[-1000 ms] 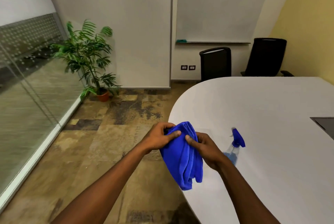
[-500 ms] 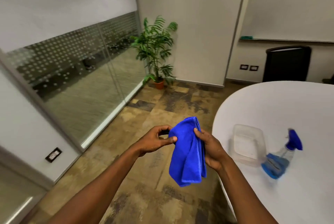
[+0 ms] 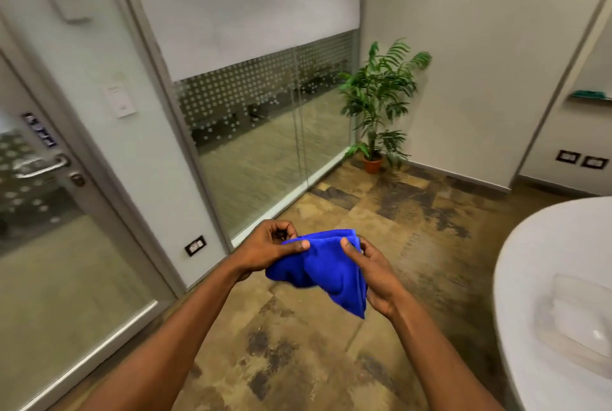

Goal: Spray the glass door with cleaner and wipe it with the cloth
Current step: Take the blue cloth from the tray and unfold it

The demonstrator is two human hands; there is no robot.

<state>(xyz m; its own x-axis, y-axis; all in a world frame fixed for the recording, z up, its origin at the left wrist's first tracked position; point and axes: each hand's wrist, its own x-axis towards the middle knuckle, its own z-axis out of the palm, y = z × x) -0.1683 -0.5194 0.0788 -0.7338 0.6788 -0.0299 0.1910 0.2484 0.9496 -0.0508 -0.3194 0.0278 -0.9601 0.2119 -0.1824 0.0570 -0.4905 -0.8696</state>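
Both hands hold the blue cloth point(image 3: 323, 270) out over the floor point(image 3: 331, 361), between the glass door point(image 3: 59, 245) on the left and the white worktop point(image 3: 530, 261) on the right. The left hand point(image 3: 268, 250) has its grip pinched on the cloth's upper left edge; the right hand point(image 3: 371, 273) has its grip curled round the right side. A clear tub point(image 3: 576, 314) sits near the worktop's edge.

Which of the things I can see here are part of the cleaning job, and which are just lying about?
Part of the job:
- blue cloth, held by left hand and right hand
- glass door

Just lying about:
- potted plant
- clear plastic container on the white table
- wall sockets
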